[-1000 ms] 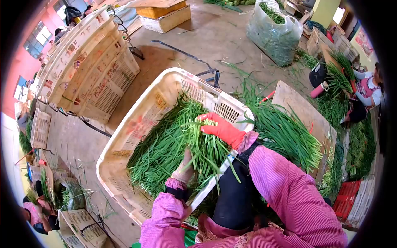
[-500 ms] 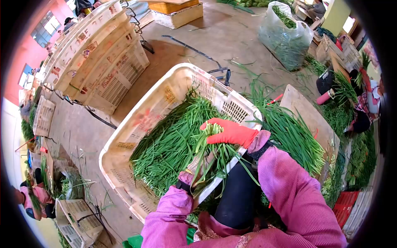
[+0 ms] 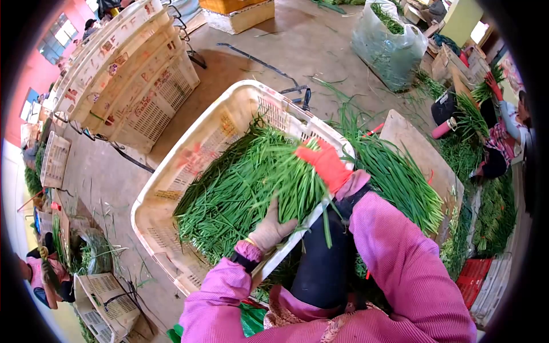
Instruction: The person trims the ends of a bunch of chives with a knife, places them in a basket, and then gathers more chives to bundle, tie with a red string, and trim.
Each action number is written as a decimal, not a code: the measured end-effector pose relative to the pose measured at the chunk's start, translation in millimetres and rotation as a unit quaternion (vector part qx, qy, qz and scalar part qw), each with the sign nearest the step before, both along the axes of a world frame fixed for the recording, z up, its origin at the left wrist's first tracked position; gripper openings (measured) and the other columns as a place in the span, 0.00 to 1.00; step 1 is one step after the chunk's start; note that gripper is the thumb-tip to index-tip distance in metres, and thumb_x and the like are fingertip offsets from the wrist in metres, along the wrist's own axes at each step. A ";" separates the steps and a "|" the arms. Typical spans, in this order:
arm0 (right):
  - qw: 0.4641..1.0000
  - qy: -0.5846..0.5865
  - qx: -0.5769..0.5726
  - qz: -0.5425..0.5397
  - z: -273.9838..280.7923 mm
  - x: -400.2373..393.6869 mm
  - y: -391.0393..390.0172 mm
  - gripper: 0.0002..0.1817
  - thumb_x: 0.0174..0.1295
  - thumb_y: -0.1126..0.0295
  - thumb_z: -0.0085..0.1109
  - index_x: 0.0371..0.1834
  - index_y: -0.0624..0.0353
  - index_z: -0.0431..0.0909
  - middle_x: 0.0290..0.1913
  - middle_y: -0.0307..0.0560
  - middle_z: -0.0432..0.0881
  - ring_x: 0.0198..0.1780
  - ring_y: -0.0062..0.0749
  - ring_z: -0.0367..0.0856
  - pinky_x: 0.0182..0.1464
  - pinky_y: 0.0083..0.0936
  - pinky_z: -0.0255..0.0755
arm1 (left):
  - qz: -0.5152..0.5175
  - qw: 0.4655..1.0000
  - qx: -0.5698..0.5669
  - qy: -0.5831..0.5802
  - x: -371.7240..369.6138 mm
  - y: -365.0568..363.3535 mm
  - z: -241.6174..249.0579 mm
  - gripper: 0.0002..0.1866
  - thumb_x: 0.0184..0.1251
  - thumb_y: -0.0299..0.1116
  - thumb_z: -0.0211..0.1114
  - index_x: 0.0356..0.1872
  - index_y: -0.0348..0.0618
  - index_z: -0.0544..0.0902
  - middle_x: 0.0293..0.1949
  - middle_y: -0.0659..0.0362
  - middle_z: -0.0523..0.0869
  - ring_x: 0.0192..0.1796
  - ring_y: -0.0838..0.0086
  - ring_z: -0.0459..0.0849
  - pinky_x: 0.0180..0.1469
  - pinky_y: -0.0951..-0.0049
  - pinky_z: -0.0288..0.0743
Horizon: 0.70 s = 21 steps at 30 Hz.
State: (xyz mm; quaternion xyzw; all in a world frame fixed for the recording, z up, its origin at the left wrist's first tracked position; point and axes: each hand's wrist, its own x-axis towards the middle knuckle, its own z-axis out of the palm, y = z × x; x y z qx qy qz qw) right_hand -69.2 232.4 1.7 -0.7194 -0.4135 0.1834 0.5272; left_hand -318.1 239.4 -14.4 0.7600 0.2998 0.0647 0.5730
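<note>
A white plastic crate point(image 3: 163, 220) tilts across the middle, partly filled with long green stems point(image 3: 220, 194). Over its right side, my right hand point(image 3: 326, 166), in a red glove, is closed on a bunch of stems point(image 3: 294, 177) whose tips are blurred. My left hand point(image 3: 271, 228), in a pale glove, lies below that bunch at the crate's near edge, thumb and fingers apart. Just right of the crate, a larger pile of stems point(image 3: 400, 183) rests on a board point(image 3: 452, 194).
Stacked crates point(image 3: 137, 86) stand at the upper left. A clear bag of greens point(image 3: 389, 51) is at the upper right. A black strap point(image 3: 257, 60) lies on the floor. One person point(image 3: 503, 131) sits at the right, another point(image 3: 48, 274) at the lower left.
The bunch in my right hand has swung from hanging down to lying leftward over the crate. My left hand, earlier behind stems, now shows with its fingers apart. The view has shifted slightly.
</note>
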 end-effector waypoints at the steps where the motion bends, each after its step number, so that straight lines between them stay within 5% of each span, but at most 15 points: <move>1: 0.991 0.129 0.023 0.008 20.3 8.0 -1.9 0.18 0.59 0.59 0.70 0.44 0.62 0.83 0.39 0.41 0.85 0.41 0.24 0.79 0.48 0.25 0.72 | -0.017 0.996 -0.037 0.074 -13.6 -4.7 -24.2 0.49 0.69 0.50 0.60 0.79 0.42 0.39 0.65 0.42 0.76 0.67 0.58 0.75 0.67 0.69 0.67; 2: 0.966 0.255 0.046 0.015 46.1 16.0 -2.9 0.16 0.59 0.61 0.69 0.44 0.61 0.83 0.38 0.38 0.84 0.40 0.22 0.77 0.46 0.24 0.72 | -0.033 0.986 -0.073 0.147 -26.8 -2.8 -46.6 0.48 0.70 0.50 0.60 0.79 0.43 0.41 0.62 0.41 0.78 0.65 0.56 0.77 0.66 0.67 0.69; 4: 0.972 0.228 0.052 -0.021 64.5 38.9 -1.5 0.15 0.59 0.61 0.69 0.43 0.60 0.83 0.37 0.36 0.84 0.39 0.21 0.76 0.45 0.23 0.71 | -0.185 0.919 -0.053 0.344 -34.8 7.3 -35.2 0.38 0.70 0.46 0.58 0.76 0.41 0.57 0.60 0.40 0.80 0.61 0.51 0.80 0.65 0.64 0.72; 6: 0.977 0.195 0.062 -0.058 88.1 63.0 -4.8 0.15 0.60 0.61 0.68 0.43 0.59 0.83 0.37 0.34 0.83 0.38 0.20 0.76 0.44 0.22 0.70 | -0.524 0.768 0.187 0.318 -65.9 7.3 -94.8 0.29 0.70 0.44 0.57 0.68 0.39 0.71 0.58 0.42 0.82 0.59 0.50 0.81 0.62 0.61 0.74; 8: 0.966 0.218 0.109 -0.084 115.8 87.8 -11.0 0.14 0.61 0.60 0.67 0.42 0.58 0.83 0.36 0.35 0.83 0.37 0.20 0.75 0.43 0.23 0.70 | -0.330 0.863 -0.026 0.382 -96.0 8.2 -103.8 0.25 0.68 0.44 0.58 0.62 0.42 0.79 0.61 0.46 0.81 0.61 0.53 0.80 0.63 0.61 0.73; 10: 0.965 0.206 0.135 -0.095 141.2 104.3 -17.4 0.13 0.62 0.61 0.65 0.41 0.58 0.83 0.36 0.36 0.83 0.37 0.21 0.76 0.43 0.23 0.71 | -0.293 0.855 0.011 0.427 -92.1 14.4 -50.5 0.28 0.66 0.47 0.58 0.66 0.47 0.76 0.62 0.48 0.81 0.62 0.54 0.80 0.64 0.60 0.73; 12: 0.928 0.282 0.199 -0.141 177.1 109.1 -29.5 0.12 0.62 0.61 0.65 0.40 0.58 0.83 0.37 0.37 0.83 0.37 0.22 0.77 0.43 0.23 0.71 | -0.149 0.821 0.141 0.532 -80.8 17.0 -19.7 0.32 0.60 0.47 0.65 0.67 0.51 0.74 0.65 0.50 0.76 0.66 0.51 0.75 0.65 0.54 0.69; 14: 0.920 0.292 0.222 -0.141 189.3 127.6 -40.3 0.11 0.61 0.63 0.65 0.40 0.58 0.83 0.38 0.37 0.83 0.38 0.22 0.77 0.44 0.23 0.71 | -0.005 0.845 0.383 0.372 -83.5 14.9 8.6 0.34 0.56 0.46 0.70 0.65 0.49 0.74 0.63 0.49 0.76 0.64 0.50 0.74 0.65 0.51 0.68; 16: 0.936 0.149 0.274 -0.166 210.8 132.5 -54.8 0.12 0.61 0.64 0.65 0.42 0.59 0.83 0.39 0.37 0.84 0.38 0.23 0.77 0.45 0.23 0.71 | 0.081 0.866 0.448 0.207 -63.0 13.5 41.1 0.37 0.52 0.46 0.74 0.64 0.45 0.74 0.60 0.49 0.78 0.60 0.52 0.77 0.63 0.53 0.70; 18: 0.924 0.078 0.311 -0.210 241.0 115.4 -70.3 0.12 0.62 0.64 0.67 0.43 0.59 0.83 0.37 0.33 0.83 0.38 0.20 0.75 0.46 0.23 0.70 | 0.121 0.961 0.236 0.073 -24.9 -13.0 106.7 0.40 0.53 0.44 0.76 0.66 0.38 0.72 0.63 0.46 0.76 0.64 0.53 0.76 0.65 0.62 0.72; 19: 0.923 0.046 0.313 -0.220 256.2 103.6 -82.6 0.11 0.62 0.64 0.67 0.42 0.58 0.82 0.36 0.33 0.83 0.38 0.19 0.74 0.45 0.23 0.70 | 0.099 0.992 0.052 -0.051 -7.7 -29.5 114.1 0.41 0.58 0.34 0.74 0.71 0.35 0.66 0.70 0.45 0.71 0.72 0.58 0.69 0.72 0.64 0.63; 20: 0.920 0.014 0.316 -0.231 271.4 90.3 -97.0 0.11 0.62 0.64 0.68 0.41 0.58 0.82 0.35 0.32 0.82 0.38 0.18 0.73 0.45 0.22 0.69 | 0.072 0.957 -0.220 -0.174 10.0 -60.8 155.8 0.45 0.61 0.34 0.73 0.76 0.36 0.57 0.72 0.45 0.67 0.73 0.62 0.66 0.75 0.65 0.57; 21: 0.920 0.003 0.320 -0.227 284.6 76.7 -111.6 0.10 0.62 0.65 0.68 0.39 0.58 0.80 0.34 0.32 0.80 0.37 0.17 0.71 0.43 0.21 0.69 | -0.029 0.915 -0.334 -0.222 25.8 -76.8 178.3 0.48 0.63 0.40 0.73 0.78 0.39 0.52 0.73 0.46 0.66 0.74 0.61 0.65 0.75 0.65 0.55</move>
